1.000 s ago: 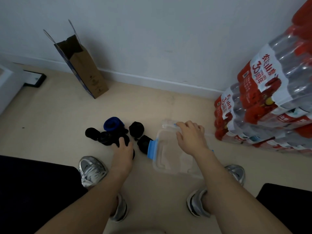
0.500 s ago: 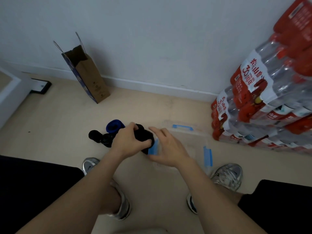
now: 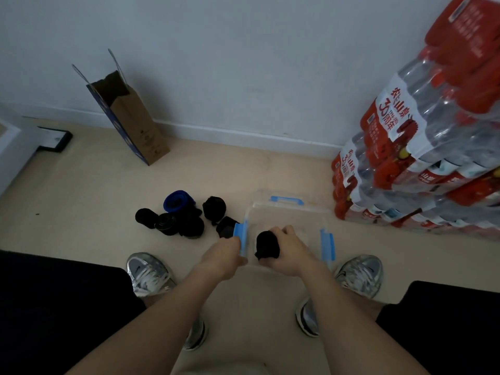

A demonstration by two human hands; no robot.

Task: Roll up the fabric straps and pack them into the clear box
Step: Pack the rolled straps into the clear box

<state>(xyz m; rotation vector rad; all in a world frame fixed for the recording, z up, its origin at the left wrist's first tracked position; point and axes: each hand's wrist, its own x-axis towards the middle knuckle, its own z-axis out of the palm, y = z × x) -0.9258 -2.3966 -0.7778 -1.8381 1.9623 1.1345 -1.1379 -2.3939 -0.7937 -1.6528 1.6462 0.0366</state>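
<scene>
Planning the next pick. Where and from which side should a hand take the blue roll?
Pinch the blue roll across its curved outer wall, coming from above. Its coiled end faces up, so squeezing the sides should keep it wound. Black rolls crowd its near side; the far side looks free.

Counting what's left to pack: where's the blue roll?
Head view: the blue roll lies on the floor left of the clear box, behind the black rolls.
</scene>
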